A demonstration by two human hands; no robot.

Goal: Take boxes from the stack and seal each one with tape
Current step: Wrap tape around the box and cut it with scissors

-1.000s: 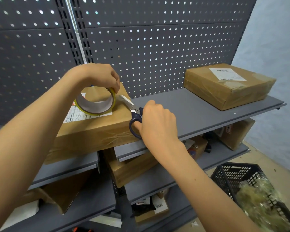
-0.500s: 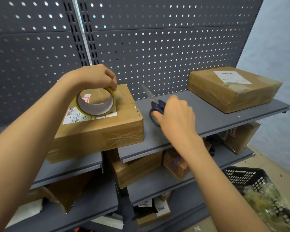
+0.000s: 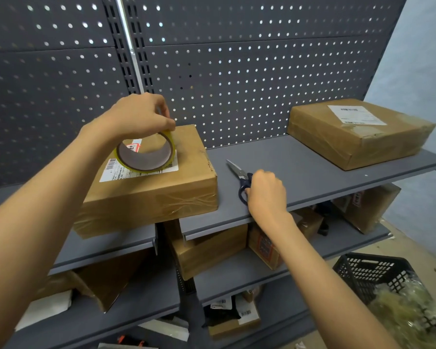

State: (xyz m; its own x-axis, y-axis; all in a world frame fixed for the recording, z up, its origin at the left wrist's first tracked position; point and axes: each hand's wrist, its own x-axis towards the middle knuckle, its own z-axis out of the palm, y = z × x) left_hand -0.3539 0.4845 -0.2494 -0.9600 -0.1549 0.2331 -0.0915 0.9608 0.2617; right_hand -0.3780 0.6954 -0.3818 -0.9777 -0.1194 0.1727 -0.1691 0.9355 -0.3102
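Left hand (image 3: 139, 117) clamps tape roll (image 3: 144, 154) on box (image 3: 161, 187) — right hand (image 3: 266, 193) grips scissors (image 3: 238, 173).

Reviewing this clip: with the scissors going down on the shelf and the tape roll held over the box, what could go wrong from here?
1. The scissors lie near the shelf front edge under the right hand; a nudge could knock them off.
2. The box overhangs its shelf's front edge, so pressing down may tip it.
3. The left hand holds the tape roll by its top only; it might slip.
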